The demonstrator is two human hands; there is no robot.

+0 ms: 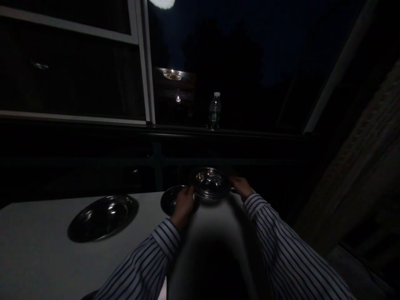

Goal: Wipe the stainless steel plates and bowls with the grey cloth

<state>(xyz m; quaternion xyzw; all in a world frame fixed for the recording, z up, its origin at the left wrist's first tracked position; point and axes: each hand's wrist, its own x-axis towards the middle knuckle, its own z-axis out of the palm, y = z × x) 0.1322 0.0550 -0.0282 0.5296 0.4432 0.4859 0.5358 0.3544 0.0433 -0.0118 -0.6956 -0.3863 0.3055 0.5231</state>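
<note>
A shiny round metal bowl [210,183] is held between my two hands above the far right part of the white table. Several rim lines show along its near side, so it may be more than one piece; I cannot tell. My left hand [184,205] is closed at its left edge, thumb near the rim. My right hand [241,187] grips the right edge, with its fingers partly hidden. Just behind my left hand a round metal plate [169,201] lies on the table. Farther left rests a larger oval metal plate [103,218].
The white table [40,250] has its far edge near a dark window. On the sill stands a clear plastic bottle [214,111] with a white cap. A patterned curtain [353,154] hangs at the right. The room is very dim.
</note>
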